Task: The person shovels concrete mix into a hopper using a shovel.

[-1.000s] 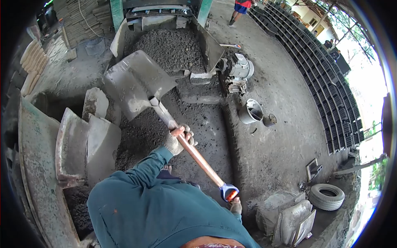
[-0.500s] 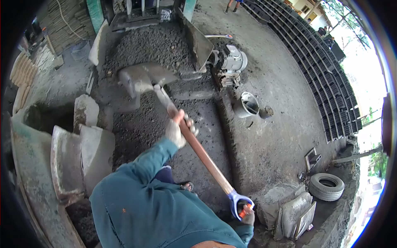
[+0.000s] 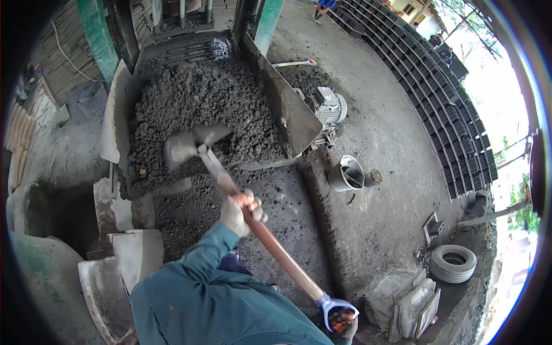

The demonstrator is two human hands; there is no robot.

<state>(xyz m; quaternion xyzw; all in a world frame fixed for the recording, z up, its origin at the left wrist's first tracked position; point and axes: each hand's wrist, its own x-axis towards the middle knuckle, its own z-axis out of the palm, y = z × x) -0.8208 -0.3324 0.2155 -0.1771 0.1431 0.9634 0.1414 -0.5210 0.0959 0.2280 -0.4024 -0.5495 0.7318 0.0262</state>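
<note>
My left hand [image 3: 241,214], in a pale, dirty glove, is closed round the middle of the shovel's [image 3: 273,247] brown shaft. At the other end, my right hand [image 3: 345,326] grips the blue and orange D-shaped handle and is partly hidden by it. The shovel's grey blade [image 3: 187,145], smeared by motion, is over the front part of a heap of dark, crumbly mix [image 3: 195,103]. That heap lies in a metal-sided trough [image 3: 290,118]. More loose dark mix [image 3: 184,213] is spread on the floor below the trough's front edge.
An electric motor [image 3: 330,109] stands right of the trough, with a bucket [image 3: 347,174] and a small can [image 3: 374,177] nearby. Another shovel [image 3: 295,63] lies behind. Stacked dark blocks [image 3: 420,95] line the right. A tire [image 3: 453,263] and cement-crusted bags [image 3: 397,293] lie lower right. A pit [image 3: 72,218] opens at left.
The shovel blade has moved from the trough's front edge to over the heap. My view has tilted up, showing more of the trough. Both hands keep their hold on the shovel.
</note>
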